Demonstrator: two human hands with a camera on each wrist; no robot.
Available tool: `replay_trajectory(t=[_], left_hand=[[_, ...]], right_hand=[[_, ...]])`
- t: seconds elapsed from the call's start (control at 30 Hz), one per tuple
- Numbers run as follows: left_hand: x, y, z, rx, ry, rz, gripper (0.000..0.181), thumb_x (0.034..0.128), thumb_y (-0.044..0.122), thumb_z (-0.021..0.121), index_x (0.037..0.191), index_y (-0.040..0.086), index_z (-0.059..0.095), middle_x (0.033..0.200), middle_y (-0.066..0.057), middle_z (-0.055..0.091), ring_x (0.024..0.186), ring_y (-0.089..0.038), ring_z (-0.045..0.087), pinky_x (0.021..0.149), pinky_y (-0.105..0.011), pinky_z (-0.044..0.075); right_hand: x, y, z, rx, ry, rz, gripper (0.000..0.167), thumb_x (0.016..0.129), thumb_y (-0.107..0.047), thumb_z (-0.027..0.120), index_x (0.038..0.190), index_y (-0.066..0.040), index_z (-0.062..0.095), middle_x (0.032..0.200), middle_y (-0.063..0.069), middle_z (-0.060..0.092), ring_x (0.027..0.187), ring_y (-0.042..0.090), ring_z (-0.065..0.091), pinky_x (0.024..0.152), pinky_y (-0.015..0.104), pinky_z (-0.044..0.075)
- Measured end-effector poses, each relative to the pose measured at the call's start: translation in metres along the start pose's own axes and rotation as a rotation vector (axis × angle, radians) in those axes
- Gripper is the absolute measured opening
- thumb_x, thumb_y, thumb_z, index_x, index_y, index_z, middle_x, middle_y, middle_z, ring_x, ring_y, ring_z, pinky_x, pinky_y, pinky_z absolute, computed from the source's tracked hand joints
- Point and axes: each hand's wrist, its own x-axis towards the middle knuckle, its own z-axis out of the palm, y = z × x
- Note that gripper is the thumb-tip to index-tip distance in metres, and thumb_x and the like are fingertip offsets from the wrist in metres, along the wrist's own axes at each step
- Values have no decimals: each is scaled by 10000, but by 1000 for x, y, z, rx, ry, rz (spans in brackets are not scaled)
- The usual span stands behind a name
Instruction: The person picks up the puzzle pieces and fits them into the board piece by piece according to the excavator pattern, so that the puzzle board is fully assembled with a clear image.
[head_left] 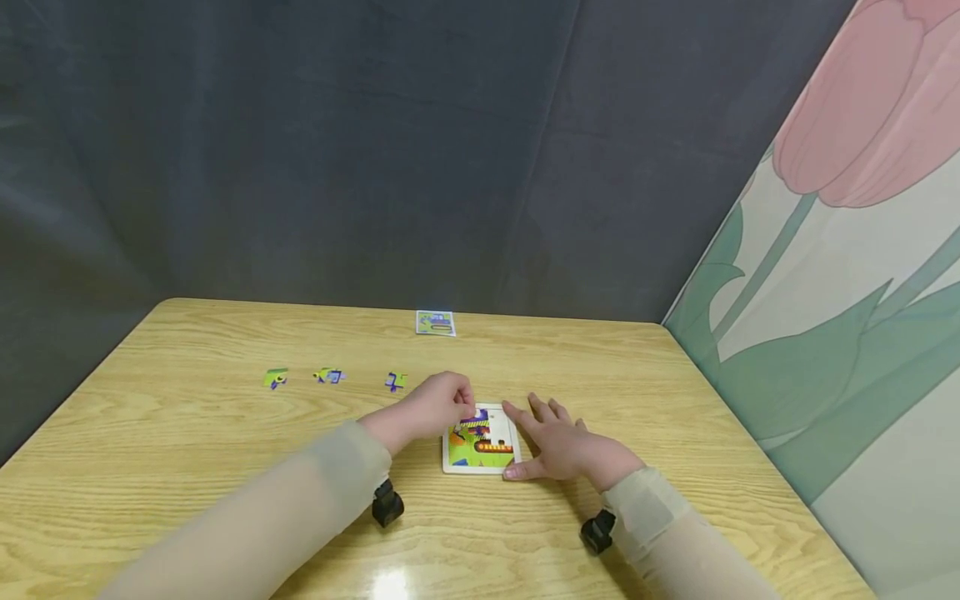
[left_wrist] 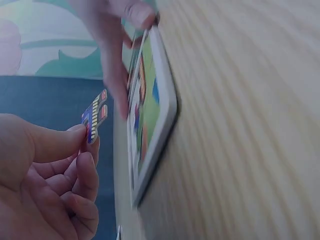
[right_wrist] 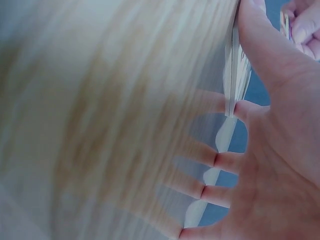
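Observation:
A white-framed puzzle board [head_left: 482,469] lies on the table with a partly filled colourful picture. My left hand [head_left: 431,406] is raised over the board's upper left part; in the left wrist view, its thumb and fingers pinch a purple, yellow and red piece [left_wrist: 95,116] above the board [left_wrist: 162,107]. Spread along the board's right side, my right hand [head_left: 558,443] touches the frame with thumb and index finger. In the right wrist view, the other fingertips of that hand [right_wrist: 280,145] rest on the table beside the board's edge [right_wrist: 230,75].
Three loose puzzle pieces lie left of the board: one green [head_left: 276,378], one green and blue [head_left: 329,376], one purple and green [head_left: 396,382]. A small picture card [head_left: 436,323] lies near the table's far edge. Behind hangs a dark curtain [head_left: 360,167]; a flowered wall stands at right.

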Motion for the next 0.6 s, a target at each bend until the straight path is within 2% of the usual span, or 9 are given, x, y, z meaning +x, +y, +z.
replay_trajectory(t=[0.1, 0.27, 0.6], left_hand=[[4, 6, 11, -2, -20, -7, 131, 959, 59, 634, 837, 87, 597, 779, -43, 552, 663, -151, 518, 570, -270, 436], [10, 10, 26, 65, -19, 10, 140, 965, 93, 632, 832, 118, 596, 786, -15, 568, 682, -138, 529, 605, -274, 437], [13, 10, 37, 141, -7, 30, 152, 967, 86, 615, 825, 119, 571, 776, 2, 557, 677, -132, 518, 608, -276, 434]], right_hand=[[0, 0, 0, 3, 4, -7, 1003, 792, -684, 646, 1587, -267, 197, 1612, 210, 106, 1420, 504, 141, 982, 769, 203], [0, 0, 0, 7, 2, -15, 1007, 793, -691, 639, 1589, -268, 188, 1615, 206, 93, 1422, 502, 132, 981, 770, 201], [1, 2, 0, 3, 0, -14, 1006, 796, -702, 626, 1589, -268, 184, 1615, 204, 90, 1425, 496, 129, 984, 766, 204]])
